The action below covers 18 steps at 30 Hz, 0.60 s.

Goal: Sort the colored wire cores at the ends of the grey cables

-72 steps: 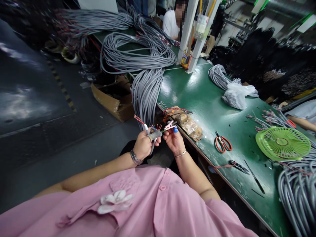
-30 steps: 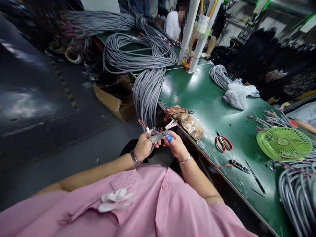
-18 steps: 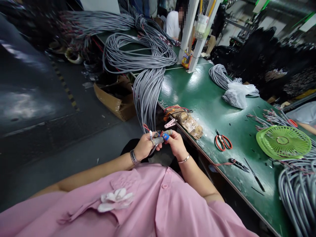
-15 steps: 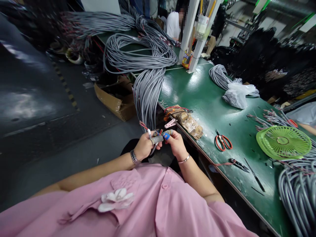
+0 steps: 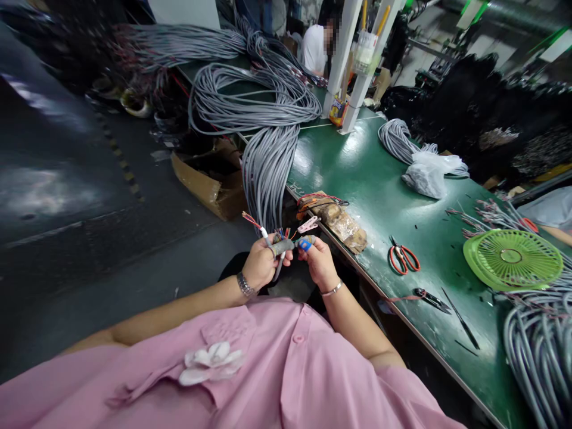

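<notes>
My left hand (image 5: 263,260) is closed around a grey cable (image 5: 277,271), which hangs below the fingers. A white-sleeved end (image 5: 263,232) with bare reddish wires (image 5: 251,220) sticks up on its left side. Several thin coloured wires (image 5: 281,233) fan out above the fingers. A grey wrap (image 5: 283,245) lies along the left thumb. My right hand (image 5: 319,260) is closed in a pinch just to the right, with blue tape (image 5: 305,244) around its thumb. What sits between its fingertips is too small to make out.
On the green table (image 5: 348,161) lie red-handled scissors (image 5: 403,257), black snips (image 5: 432,299), a thin black tool (image 5: 462,319) and a green basket (image 5: 513,255). A pink clip (image 5: 309,224) sits at the edge. Grey cable bundles (image 5: 268,173) hang beside a cardboard box (image 5: 210,185). A person (image 5: 314,47) is behind.
My right hand has drawn slightly away from the left, opening a small gap between them. The white-sleeved end in my left hand has tilted further left, and more coloured wires show.
</notes>
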### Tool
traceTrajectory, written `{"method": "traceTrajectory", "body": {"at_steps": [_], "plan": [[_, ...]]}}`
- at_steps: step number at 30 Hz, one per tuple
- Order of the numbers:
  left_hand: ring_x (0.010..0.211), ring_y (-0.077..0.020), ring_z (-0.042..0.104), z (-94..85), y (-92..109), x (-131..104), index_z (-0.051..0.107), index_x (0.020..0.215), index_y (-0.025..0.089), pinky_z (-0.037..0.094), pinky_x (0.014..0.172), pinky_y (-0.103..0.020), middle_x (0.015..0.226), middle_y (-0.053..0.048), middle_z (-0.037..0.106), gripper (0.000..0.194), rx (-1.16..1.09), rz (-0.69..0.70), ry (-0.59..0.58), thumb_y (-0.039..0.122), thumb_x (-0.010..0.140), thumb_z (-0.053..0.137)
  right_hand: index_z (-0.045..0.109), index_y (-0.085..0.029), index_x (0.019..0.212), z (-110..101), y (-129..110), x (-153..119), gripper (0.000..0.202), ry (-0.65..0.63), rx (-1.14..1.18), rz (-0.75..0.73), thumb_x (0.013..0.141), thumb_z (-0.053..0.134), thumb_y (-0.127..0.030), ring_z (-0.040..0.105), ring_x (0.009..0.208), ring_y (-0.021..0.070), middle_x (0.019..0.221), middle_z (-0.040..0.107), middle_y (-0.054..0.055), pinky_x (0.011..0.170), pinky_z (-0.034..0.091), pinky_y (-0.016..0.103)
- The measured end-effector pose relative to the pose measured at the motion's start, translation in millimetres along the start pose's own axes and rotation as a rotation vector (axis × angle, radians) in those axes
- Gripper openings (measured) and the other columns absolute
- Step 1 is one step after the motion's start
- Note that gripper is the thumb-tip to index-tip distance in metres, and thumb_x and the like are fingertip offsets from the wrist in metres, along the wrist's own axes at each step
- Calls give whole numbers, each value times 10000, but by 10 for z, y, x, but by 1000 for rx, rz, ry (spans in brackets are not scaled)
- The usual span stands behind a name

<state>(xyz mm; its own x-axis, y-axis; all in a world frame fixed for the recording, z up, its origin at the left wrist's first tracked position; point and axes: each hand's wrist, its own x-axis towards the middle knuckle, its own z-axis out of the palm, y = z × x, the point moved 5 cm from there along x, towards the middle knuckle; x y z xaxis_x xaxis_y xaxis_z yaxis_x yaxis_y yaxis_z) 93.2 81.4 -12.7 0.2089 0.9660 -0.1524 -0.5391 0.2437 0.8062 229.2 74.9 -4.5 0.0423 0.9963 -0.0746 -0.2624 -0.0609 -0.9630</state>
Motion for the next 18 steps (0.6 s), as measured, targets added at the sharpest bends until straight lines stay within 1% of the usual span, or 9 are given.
{"method": "traceTrajectory", "body": {"at_steps": [2, 4, 6, 8, 10, 12, 13, 15, 18], "plan": [[405, -97, 533, 24, 32, 8, 592, 725, 135, 239, 340, -171, 543, -18, 617, 189, -21, 3, -11, 268, 676, 718, 647, -161, 783, -25, 29, 56, 311, 2, 113, 78, 769, 676, -470, 437, 535, 76, 651, 559, -19, 530, 409, 217], [398, -98, 526, 54, 54, 17, 607, 747, 131, 226, 336, -175, 538, -17, 614, 176, -34, -2, -28, 263, 691, 710, 649, -164, 857, -32, 43, 133, 444, -12, 215, 173, 781, 603, -599, 438, 538, 77, 711, 579, -4, 513, 417, 219], [392, -99, 519, 80, 63, 28, 614, 750, 129, 226, 336, -178, 535, -18, 614, 164, -34, -11, -40, 259, 702, 703, 650, -174, 931, -12, 23, 211, 496, -65, 259, 220, 772, 587, -640, 439, 547, 74, 775, 597, 4, 504, 415, 212], [388, -96, 513, 97, 63, 39, 615, 736, 127, 232, 339, -179, 530, -19, 612, 157, -29, -18, -42, 253, 702, 702, 649, -182, 931, -5, -19, 273, 436, -85, 225, 170, 772, 628, -587, 428, 545, 68, 772, 595, -4, 499, 398, 199], [383, -92, 507, 99, 58, 51, 613, 724, 124, 226, 338, -178, 526, -21, 610, 156, -20, -26, -36, 251, 700, 702, 648, -173, 853, -47, -62, 306, 363, -1, 114, 41, 782, 653, -529, 406, 527, 63, 705, 579, -14, 488, 367, 186], [378, -92, 504, 93, 53, 61, 614, 724, 122, 207, 332, -176, 515, -21, 604, 159, -17, -33, -29, 251, 695, 702, 648, -160, 792, -95, -87, 309, 401, 111, -3, -76, 817, 597, -557, 405, 520, 66, 654, 571, -9, 486, 353, 187], [376, -94, 504, 88, 50, 66, 615, 726, 122, 199, 330, -176, 510, -20, 600, 161, -17, -37, -27, 252, 693, 703, 652, -158, 792, -105, -87, 309, 445, 141, -30, -106, 833, 550, -589, 419, 527, 71, 657, 578, -1, 490, 358, 190], [373, -97, 503, 79, 41, 76, 612, 725, 123, 192, 327, -177, 501, -18, 594, 166, -18, -46, -26, 255, 690, 706, 659, -162, 841, -85, -62, 325, 512, 123, 11, -85, 841, 485, -643, 454, 555, 83, 710, 602, 14, 510, 391, 202], [368, -97, 497, 75, 16, 91, 603, 718, 129, 208, 328, -178, 504, -17, 597, 173, -21, -60, -25, 261, 690, 711, 648, -180, 897, -12, -34, 367, 489, 45, 188, 29, 813, 532, -647, 470, 576, 86, 761, 605, 8, 540, 437, 213]]}}
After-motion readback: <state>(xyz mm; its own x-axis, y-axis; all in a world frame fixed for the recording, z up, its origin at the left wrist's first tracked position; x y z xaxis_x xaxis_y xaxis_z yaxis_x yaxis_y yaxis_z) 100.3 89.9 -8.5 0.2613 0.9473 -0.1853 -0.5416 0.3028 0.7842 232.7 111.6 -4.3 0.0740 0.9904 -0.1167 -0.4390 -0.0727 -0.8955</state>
